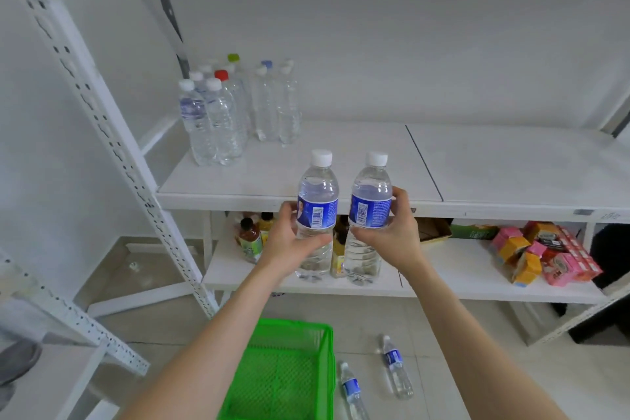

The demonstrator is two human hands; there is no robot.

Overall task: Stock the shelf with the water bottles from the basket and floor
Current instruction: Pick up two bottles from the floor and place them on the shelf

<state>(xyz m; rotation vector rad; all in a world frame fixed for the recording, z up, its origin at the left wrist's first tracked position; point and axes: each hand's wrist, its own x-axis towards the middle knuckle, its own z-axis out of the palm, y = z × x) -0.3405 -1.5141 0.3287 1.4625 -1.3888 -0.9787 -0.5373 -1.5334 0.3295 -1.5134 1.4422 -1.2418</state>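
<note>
My left hand grips an upright water bottle with a blue label and white cap. Beside it, my right hand holds a matching bottle. Both bottles hover just in front of the white shelf's front edge. Several clear bottles stand grouped at the shelf's back left. Below me the green basket looks empty, and two more blue-labelled bottles lie on the floor to its right.
The lower shelf carries sauce bottles on the left and pink and orange boxes on the right. A perforated white upright runs diagonally at left. The right half of the middle shelf is bare.
</note>
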